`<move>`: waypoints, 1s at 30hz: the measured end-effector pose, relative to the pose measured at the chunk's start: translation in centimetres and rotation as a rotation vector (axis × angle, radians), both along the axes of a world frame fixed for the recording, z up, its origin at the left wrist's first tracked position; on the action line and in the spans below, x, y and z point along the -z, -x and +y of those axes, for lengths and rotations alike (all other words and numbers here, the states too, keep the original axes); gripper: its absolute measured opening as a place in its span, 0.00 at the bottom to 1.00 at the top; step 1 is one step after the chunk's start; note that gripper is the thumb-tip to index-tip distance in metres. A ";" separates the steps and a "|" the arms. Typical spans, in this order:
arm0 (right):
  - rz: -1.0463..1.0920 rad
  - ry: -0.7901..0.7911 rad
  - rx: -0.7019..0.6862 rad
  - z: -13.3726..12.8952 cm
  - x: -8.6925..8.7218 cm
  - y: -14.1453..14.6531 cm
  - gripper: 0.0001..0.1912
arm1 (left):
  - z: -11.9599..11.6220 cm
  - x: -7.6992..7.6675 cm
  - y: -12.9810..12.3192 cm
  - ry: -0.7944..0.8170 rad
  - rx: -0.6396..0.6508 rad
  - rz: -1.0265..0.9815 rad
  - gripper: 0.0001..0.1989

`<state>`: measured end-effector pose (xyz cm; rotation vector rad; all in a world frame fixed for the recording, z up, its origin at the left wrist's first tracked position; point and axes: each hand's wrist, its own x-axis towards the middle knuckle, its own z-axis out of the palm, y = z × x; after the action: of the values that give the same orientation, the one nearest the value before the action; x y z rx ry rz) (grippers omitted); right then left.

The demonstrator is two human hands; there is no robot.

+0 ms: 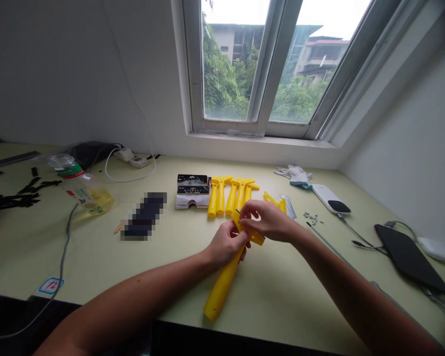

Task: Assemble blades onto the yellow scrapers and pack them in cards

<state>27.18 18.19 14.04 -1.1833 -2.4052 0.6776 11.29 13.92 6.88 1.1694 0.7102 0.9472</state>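
Observation:
A yellow tool with a long ribbed handle (222, 291) points down towards the table's front edge. My left hand (228, 243) is wrapped round it just below its wide head. At the head, my right hand (264, 221) has thumb and fingers pressed together on the tool's upper side, where a small dark edge shows. Several more yellow tools (232, 195) lie beyond my hands, beside black and white boxes (193, 192). Yellow head pieces (282, 203) and thin grey blades (290, 206) lie behind my right hand.
Small screws (311, 217), a white device (330, 199), a black phone (411, 257), cables and a glove (293, 173) are on the right. To the left are a bottle (85, 190), a blurred dark object (144, 217), black strips (15, 203) and a power strip (131, 157).

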 end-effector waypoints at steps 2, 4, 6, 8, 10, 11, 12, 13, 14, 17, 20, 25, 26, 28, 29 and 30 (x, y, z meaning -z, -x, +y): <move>0.043 0.051 -0.001 0.4 0.3 -0.3 0.07 | 0.0 0.0 0.0 0.001 0.004 0.009 0.17; 0.098 0.113 -0.014 0.8 0.6 -0.5 0.11 | -0.1 0.1 0.0 0.003 0.008 0.015 0.17; 0.154 0.184 -0.037 1.1 0.8 -0.6 0.13 | -0.1 0.1 0.0 -0.001 0.012 0.018 0.17; 0.194 0.258 -0.060 1.3 1.0 -0.6 0.14 | -0.2 0.1 0.0 -0.006 0.018 0.021 0.17; 0.214 0.318 -0.087 1.3 1.1 -0.5 0.15 | -0.2 0.0 0.0 -0.004 0.023 0.024 0.17; 0.220 0.341 -0.103 1.4 1.0 -0.5 0.16 | -0.2 0.0 0.0 0.000 0.027 0.025 0.17; 0.229 0.363 -0.120 1.4 1.0 -0.4 0.17 | -0.2 0.0 0.0 0.003 0.029 0.024 0.17; 0.244 0.389 -0.135 1.5 0.9 -0.3 0.18 | -0.2 0.0 0.0 0.007 0.031 0.023 0.17; 0.263 0.419 -0.149 1.6 0.9 -0.2 0.19 | -0.2 -0.1 0.0 0.011 0.033 0.023 0.17; 0.338 0.518 -0.192 2.0 0.9 -0.1 0.20 | -0.2 -0.1 0.1 0.023 0.047 0.019 0.18; 0.396 0.568 -0.213 2.2 0.9 -0.3 0.21 | -0.1 -0.2 0.3 0.032 0.055 0.005 0.18; 0.347 0.566 -0.094 1.2 0.9 -1.7 0.22 | 0.3 -0.5 0.6 0.035 0.103 -0.029 0.18; 0.330 0.574 -0.069 0.8 1.0 -2.0 0.23 | 0.5 -0.5 0.7 0.036 0.113 -0.027 0.18; 0.319 0.605 -0.044 0.1 1.5 -2.4 0.22 | 0.7 -0.6 0.8 0.044 0.120 -0.007 0.20; 0.326 0.619 -0.044 -0.2 1.7 -2.5 0.21 | 0.8 -0.6 0.9 0.047 0.115 0.017 0.22; 0.342 0.627 -0.047 -0.5 2.1 -2.6 0.20 | 0.8 -0.7 0.9 0.047 0.097 0.051 0.25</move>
<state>29.75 17.72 11.96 -1.1038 -1.9876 1.5860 10.37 14.69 7.53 1.1793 0.7065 0.8177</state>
